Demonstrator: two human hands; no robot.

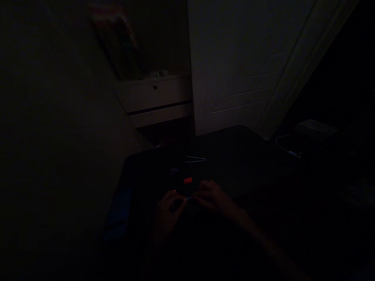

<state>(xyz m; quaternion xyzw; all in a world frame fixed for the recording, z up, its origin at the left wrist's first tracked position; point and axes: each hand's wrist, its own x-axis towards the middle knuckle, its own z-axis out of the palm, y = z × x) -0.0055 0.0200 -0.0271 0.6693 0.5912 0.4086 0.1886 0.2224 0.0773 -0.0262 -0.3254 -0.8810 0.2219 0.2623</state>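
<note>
The scene is very dark. A small thin pale piece [188, 198] spans the gap between my two hands; its kind cannot be made out. My left hand [167, 210] pinches its left end, where a bit of orange shows at the fingertips. At the other end, my right hand [211, 196] has its fingers closed on the piece. Just beyond the hands lies a small bright orange-red object [188, 180]. Farther back is a thin metallic V shape that looks like tweezers [195, 159], with a dim purple item [174, 171] to its left.
A dark table [225, 152] with rounded corners carries these things. On its left side lies a blue flat item [119, 210]. Behind stand a drawer unit [158, 95] and a pale panelled door [234, 70]. At right, a white cable [279, 142] runs near a pale box [316, 127].
</note>
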